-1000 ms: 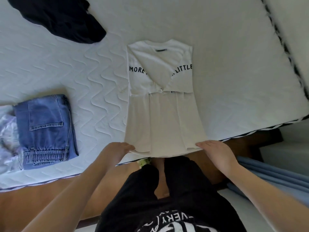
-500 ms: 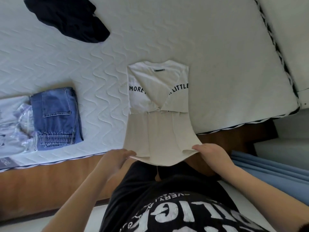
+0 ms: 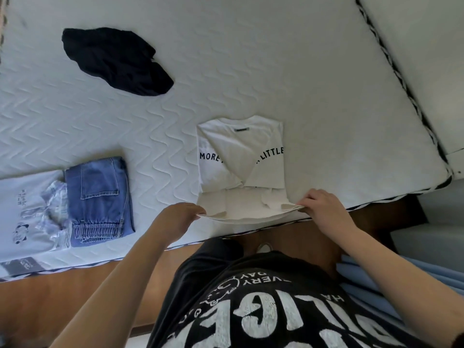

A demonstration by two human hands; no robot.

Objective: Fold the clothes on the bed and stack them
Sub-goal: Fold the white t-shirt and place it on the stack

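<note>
A white T-shirt (image 3: 241, 156) with dark lettering lies on the bed near its front edge, sleeves folded in. Its lower part is lifted and doubled toward the collar. My left hand (image 3: 179, 217) pinches the hem's left corner and my right hand (image 3: 322, 207) pinches the right corner, both just above the mattress. Folded blue jeans (image 3: 99, 197) sit at the left on a folded white printed garment (image 3: 25, 212). A crumpled black garment (image 3: 115, 60) lies further back on the left.
The quilted white mattress (image 3: 326, 84) reaches to a striped edge on the right. A wooden bed frame (image 3: 75, 285) runs below the front edge. Light blue fabric (image 3: 376, 280) lies on the floor at my right.
Both hands have carried the shirt's hem up off the bed edge and toward the collar, so the lower half now looks much shorter. The camera view has shifted further over the bed.
</note>
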